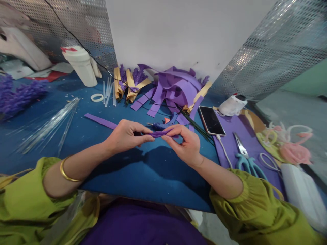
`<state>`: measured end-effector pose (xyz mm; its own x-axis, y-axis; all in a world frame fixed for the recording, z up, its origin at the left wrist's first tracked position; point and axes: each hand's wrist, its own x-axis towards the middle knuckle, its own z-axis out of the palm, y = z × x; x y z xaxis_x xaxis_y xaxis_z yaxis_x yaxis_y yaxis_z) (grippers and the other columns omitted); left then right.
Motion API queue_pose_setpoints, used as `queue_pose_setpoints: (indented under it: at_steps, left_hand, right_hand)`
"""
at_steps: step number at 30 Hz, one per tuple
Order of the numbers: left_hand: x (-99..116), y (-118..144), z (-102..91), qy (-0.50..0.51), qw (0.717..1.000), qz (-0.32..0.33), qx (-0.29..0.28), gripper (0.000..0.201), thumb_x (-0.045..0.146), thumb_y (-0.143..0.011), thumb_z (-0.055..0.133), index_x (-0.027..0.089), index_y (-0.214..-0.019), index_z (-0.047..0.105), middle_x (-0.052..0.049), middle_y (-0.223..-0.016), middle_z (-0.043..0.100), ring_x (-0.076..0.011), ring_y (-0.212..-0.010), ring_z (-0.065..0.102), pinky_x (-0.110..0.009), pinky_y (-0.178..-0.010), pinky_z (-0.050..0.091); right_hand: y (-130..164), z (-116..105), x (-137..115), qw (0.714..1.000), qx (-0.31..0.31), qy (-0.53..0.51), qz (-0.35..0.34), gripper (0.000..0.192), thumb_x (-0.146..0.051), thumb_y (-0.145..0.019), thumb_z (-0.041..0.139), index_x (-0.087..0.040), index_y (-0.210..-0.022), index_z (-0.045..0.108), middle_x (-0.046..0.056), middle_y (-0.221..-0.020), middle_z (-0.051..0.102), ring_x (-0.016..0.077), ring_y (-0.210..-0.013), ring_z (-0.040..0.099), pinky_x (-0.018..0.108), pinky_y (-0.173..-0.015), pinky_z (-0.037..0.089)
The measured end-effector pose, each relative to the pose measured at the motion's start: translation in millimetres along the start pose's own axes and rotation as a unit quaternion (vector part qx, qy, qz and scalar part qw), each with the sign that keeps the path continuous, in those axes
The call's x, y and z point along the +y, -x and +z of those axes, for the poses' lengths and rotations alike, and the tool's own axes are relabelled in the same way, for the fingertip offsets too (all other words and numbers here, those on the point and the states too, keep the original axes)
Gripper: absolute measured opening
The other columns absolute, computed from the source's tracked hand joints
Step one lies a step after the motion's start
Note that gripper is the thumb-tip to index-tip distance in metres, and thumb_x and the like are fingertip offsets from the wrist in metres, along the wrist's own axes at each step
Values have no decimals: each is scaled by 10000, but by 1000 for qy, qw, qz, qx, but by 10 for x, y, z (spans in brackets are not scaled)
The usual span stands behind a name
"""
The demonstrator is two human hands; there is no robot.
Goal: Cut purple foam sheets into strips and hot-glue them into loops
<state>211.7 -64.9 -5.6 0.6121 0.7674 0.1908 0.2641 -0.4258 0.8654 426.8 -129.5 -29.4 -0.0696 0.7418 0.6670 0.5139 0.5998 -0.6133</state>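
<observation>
Both hands meet over the blue table (pixel 143 170), pinching one folded purple foam strip (pixel 160 133) between them. My left hand (pixel 126 136) grips its left end with thumb and fingers. My right hand (pixel 185 144) holds the right end, fingers curled under it. A blue glue gun (pixel 165 124) lies just behind the strip, its black cord running to the back left. A long flat purple strip (pixel 99 120) lies on the table behind my left hand.
A heap of purple and tan foam strips (pixel 173 88) sits at the back. Clear glue sticks (pixel 48 127) lie left, a white bottle (pixel 81 66) behind them. A phone (pixel 211 120), teal scissors (pixel 245 158) and green wire stems (pixel 196 127) lie right.
</observation>
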Motion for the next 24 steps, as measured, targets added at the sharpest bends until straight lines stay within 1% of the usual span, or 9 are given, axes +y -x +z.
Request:
queue_pose_setpoints:
  at_steps: [4,6,10,14,18,21,24]
  left_hand:
    - [2,-1,6,-12,1000,20,3,185,320,-811,732,152,-790,806,-31,-601,704,-119,-503,595,-204,-485,431]
    - [-2,-3,9,-4,1000,18,3,180,322,-801,744,153,-799,807,-36,-628,716,-123,-522,606,-204,-494,440]
    - [-13,0,27,26,1000,-10,-12,216,352,-779,770,148,-840,809,-42,-646,724,-136,-527,622,-216,-501,466]
    - [5,8,30,14,1000,4,-8,188,324,-808,738,148,-801,803,-38,-640,715,-121,-519,611,-205,-496,455]
    - [21,10,24,10,1000,1,1,186,327,-789,760,148,-811,804,-41,-645,721,-128,-532,617,-209,-503,460]
    - [18,9,33,25,1000,0,-6,198,338,-775,775,150,-832,807,-41,-653,727,-134,-528,620,-216,-502,471]
    - [18,11,40,23,1000,13,-10,177,318,-800,751,149,-811,804,-34,-637,717,-126,-528,615,-209,-500,458]
  right_hand:
    - [11,12,5,1000,-20,-8,-10,111,-259,-878,713,-233,-803,634,34,-868,755,152,-712,680,297,-635,548]
    - [9,12,-1,1000,-20,-9,-13,114,-253,-878,713,-233,-799,633,33,-865,757,150,-711,680,296,-635,548]
    - [6,14,-8,999,-20,-16,-21,113,-233,-871,725,-231,-806,634,27,-855,755,141,-707,681,279,-625,545]
    - [0,8,-13,999,-35,-21,-15,102,-268,-873,722,-233,-815,646,39,-872,759,164,-753,701,297,-651,557]
    - [-12,1,-27,999,-24,-22,-1,99,-273,-882,706,-230,-810,653,47,-852,757,183,-796,711,318,-695,566]
    - [-12,7,-27,999,-29,-26,-6,96,-266,-885,702,-232,-805,660,44,-842,756,181,-789,713,317,-688,568]
    - [-8,14,-19,999,-43,-20,-18,93,-260,-882,708,-235,-805,661,41,-840,756,177,-790,716,308,-674,569]
